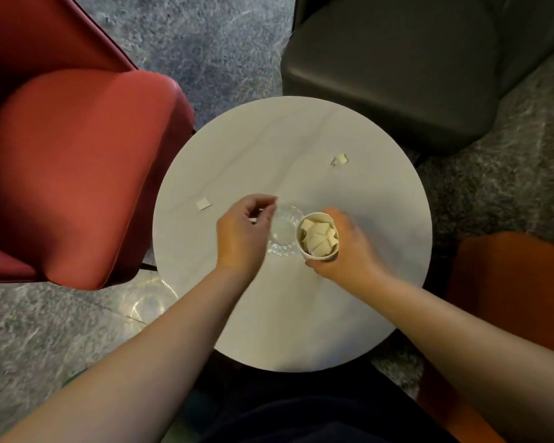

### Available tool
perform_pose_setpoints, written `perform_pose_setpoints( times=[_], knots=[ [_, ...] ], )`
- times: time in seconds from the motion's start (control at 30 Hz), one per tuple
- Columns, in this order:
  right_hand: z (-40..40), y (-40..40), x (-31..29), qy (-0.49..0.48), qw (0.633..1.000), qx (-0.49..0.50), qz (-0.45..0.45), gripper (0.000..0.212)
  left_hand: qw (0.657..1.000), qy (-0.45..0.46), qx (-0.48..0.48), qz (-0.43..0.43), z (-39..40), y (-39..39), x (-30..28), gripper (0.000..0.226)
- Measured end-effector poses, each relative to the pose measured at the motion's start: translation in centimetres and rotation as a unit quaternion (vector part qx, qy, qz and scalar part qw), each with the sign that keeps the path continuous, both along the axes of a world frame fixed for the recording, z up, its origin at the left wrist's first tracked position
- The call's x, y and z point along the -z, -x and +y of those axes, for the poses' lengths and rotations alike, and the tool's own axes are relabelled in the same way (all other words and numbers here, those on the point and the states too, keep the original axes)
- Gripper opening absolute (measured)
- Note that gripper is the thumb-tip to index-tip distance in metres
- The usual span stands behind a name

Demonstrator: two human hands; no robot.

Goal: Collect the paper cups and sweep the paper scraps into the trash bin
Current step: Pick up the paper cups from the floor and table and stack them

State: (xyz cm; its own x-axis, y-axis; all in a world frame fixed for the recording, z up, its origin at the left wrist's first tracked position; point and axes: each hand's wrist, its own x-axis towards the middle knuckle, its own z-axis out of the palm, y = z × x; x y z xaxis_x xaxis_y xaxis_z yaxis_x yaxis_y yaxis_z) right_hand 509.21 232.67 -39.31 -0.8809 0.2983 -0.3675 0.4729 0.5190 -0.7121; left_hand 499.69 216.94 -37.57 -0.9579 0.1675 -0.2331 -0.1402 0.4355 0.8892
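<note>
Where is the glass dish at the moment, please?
In the head view, the glass dish sits mid-table, between the left hand and the paper cup.

Glass ashtray (283,233) on round table (301,314); red armchair (77,174) beside.

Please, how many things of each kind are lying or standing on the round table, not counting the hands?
Paper cup, scraps inside, in right hand: 1
Glass dish: 1
Loose paper scraps on the table: 2, left and far right
Total: 4
Whether the left hand pinches a scrap cannot be told.
</note>
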Motion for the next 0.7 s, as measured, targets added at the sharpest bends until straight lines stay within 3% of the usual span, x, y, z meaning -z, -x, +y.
perform_pose_setpoints(
  times=[0.17, 0.27, 0.4, 0.57, 0.7],
  knots=[
    [0.2, 0.0, -0.2, 0.002, 1.000, 0.011, 0.002, 0.070, 0.978, 0.209, -0.002, 0.013, -5.3, 4.8, 5.0, 0.027],
    [0.2, 0.1, -0.1, 0.001, 1.000, 0.012, -0.001, 0.071, 0.961, 0.278, 0.009, -0.005, -7.5, 7.1, 7.5, 0.039],
    [0.4, 0.1, 0.0, -0.004, 1.000, -0.001, -0.005, 0.073, 0.945, 0.318, 0.000, -0.071, -7.9, 8.9, 9.3, 0.042],
    [0.7, 0.1, -0.1, 0.000, 1.000, -0.004, -0.010, 0.075, 0.931, 0.358, -0.011, -0.064, -7.4, 9.3, 10.2, 0.022],
    [0.8, 0.2, -0.3, 0.005, 1.000, -0.007, -0.011, 0.076, 0.937, 0.338, -0.043, -0.081, -7.0, 9.5, 10.2, 0.015]
  ],
)
